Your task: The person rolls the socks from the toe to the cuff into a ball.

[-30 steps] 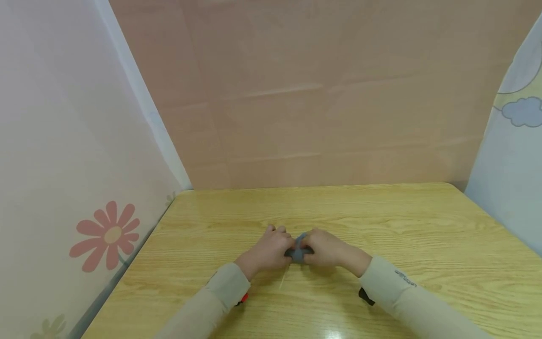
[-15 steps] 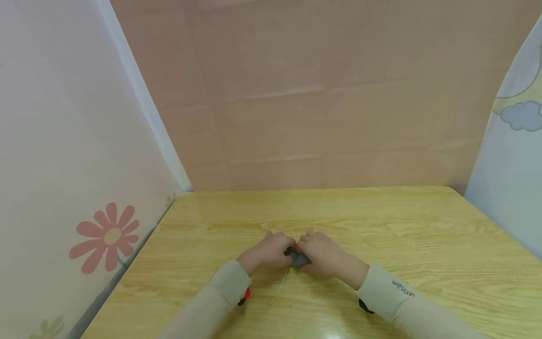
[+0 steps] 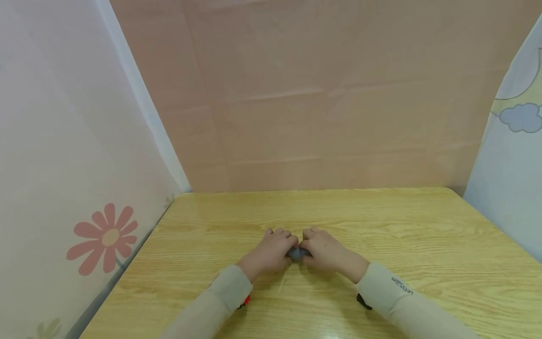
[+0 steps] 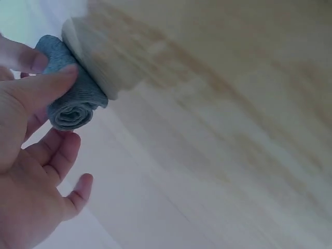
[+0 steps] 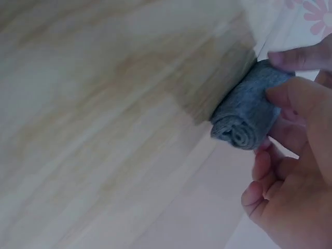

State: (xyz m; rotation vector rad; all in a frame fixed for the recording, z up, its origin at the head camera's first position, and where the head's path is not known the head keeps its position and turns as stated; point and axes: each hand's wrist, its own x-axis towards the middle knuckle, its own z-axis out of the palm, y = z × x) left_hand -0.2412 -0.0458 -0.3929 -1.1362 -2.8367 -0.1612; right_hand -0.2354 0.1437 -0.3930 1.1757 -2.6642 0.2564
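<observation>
A grey-blue knit sock [image 3: 298,254], rolled into a tight cylinder, is between my two hands over the middle of the table. My left hand [image 3: 272,250] grips its left end, and my right hand [image 3: 327,250] grips the right end. In the left wrist view, a thumb presses on the sock [image 4: 78,101], whose spiral end faces the camera. The right wrist view shows the opposite end of the sock [image 5: 244,116], also coiled, with a thumb on its side and the lower fingers curled loosely beneath.
The wooden table [image 3: 389,235] spreads out around both hands. A pinkish-tan panel [image 3: 338,103] stands behind it. A wall with a flower print [image 3: 111,237] is on the left, and a pale wall [image 3: 508,188] on the right.
The sock was spread more loosely a second ago, then tilted half a second ago; now it is a compact level roll. Both hands stay at nearly the same place, their fingers shifted.
</observation>
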